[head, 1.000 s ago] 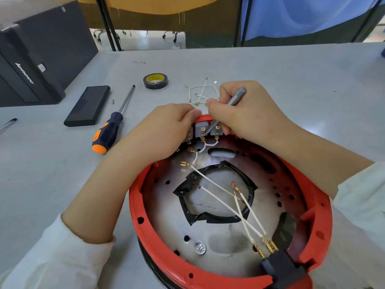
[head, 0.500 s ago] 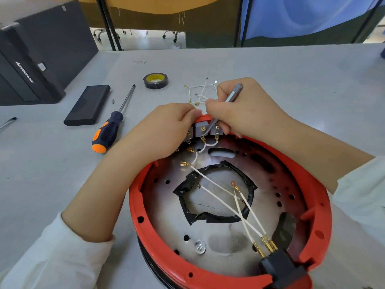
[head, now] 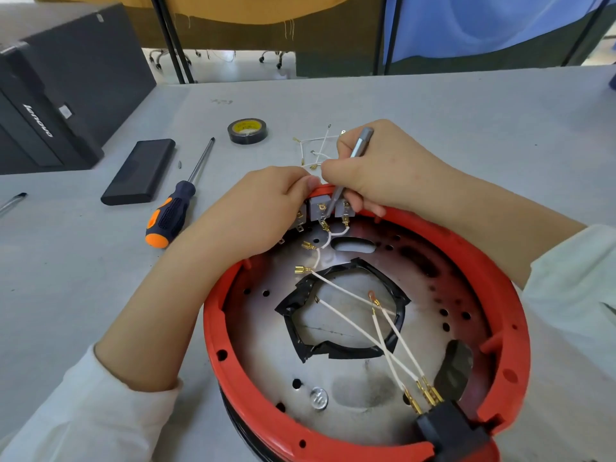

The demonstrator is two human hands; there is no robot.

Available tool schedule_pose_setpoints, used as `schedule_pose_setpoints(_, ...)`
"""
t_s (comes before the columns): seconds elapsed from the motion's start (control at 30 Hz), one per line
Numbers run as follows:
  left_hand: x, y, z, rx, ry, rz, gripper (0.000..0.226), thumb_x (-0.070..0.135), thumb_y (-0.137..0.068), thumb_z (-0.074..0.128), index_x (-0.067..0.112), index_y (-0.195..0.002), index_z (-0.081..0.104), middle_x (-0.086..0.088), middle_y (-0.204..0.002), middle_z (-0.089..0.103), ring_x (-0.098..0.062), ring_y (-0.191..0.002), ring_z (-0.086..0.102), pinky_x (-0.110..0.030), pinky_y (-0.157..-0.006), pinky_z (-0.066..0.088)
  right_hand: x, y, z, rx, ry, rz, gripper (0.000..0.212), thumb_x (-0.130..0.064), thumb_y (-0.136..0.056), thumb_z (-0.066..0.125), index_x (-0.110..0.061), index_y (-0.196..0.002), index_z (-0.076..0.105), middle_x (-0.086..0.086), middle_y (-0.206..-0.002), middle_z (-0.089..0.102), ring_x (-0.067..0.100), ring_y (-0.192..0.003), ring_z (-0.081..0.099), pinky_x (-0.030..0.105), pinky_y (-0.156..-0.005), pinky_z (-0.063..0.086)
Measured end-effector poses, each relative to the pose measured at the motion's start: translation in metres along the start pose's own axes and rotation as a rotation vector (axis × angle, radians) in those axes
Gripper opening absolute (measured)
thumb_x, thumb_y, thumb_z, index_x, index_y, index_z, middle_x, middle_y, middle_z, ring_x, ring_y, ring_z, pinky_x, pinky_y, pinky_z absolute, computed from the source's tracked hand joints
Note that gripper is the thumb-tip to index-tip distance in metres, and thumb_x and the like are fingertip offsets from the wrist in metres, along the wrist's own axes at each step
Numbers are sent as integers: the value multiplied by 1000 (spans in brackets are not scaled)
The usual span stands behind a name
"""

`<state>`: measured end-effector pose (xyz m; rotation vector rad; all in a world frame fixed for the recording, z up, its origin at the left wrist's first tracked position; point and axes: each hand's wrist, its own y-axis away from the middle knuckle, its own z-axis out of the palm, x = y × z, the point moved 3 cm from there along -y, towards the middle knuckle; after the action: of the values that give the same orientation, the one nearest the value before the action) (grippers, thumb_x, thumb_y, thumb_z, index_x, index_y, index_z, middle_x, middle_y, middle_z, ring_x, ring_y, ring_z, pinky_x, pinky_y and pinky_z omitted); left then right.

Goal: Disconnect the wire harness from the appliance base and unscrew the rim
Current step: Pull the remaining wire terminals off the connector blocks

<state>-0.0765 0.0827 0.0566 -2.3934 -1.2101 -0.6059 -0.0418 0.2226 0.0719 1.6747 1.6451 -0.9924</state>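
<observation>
The appliance base lies upside down on the table, a metal plate [head: 350,378] inside a red rim [head: 233,378]. White wires [head: 366,331] with brass terminals run from a black plug block [head: 450,431] towards grey switch blocks [head: 318,208] at the rim's far edge. My right hand [head: 383,171] grips a thin grey metal tool [head: 350,161], its tip down on a switch terminal. My left hand [head: 256,208] holds the rim's far edge beside the switches, fingers curled over it. A bundle of loose white wires [head: 316,148] lies on the table behind my hands.
An orange-and-navy screwdriver [head: 176,208] lies left of the base, next to a flat black box [head: 140,171]. A roll of black tape [head: 247,130] sits farther back. A black computer case [head: 60,95] stands at the far left.
My right hand has tilted the grey tool slightly, its top end shifting back. My left hand and the base have stayed put.
</observation>
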Motion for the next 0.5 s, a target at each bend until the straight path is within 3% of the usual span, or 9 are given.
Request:
schedule_pose_setpoints(0.13, 0, 1, 0, 8, 20, 16, 36, 35, -100, 36, 12, -93, 62, 6, -54, 46, 9, -49, 45, -7, -50, 34, 3, 6, 1, 99, -3, -49, 29, -14, -78, 55, -16, -53, 40, 2, -36, 50, 15, -27, 37, 19, -36, 34)
schedule_pose_setpoints(0.33, -2, 0, 2, -16, 53, 9, 39, 37, -100, 36, 8, -96, 62, -6, -73, 60, -11, -64, 48, -16, -60, 36, 0, 14, -6, 203, -73, -105, 35, -16, -83, 63, -11, -55, 44, 1, -35, 47, 10, -24, 34, 15, -32, 28)
schedule_pose_setpoints(0.5, -2, 2, 1, -51, 124, 7, 39, 38, -100, 37, 9, -100, 64, -11, -71, 60, -10, -57, 44, -20, -55, 36, -13, 19, -4, 206, 44, -244, 39, -24, -82, 71, -14, -52, 47, -8, -38, 50, 5, -35, 45, 11, -40, 32)
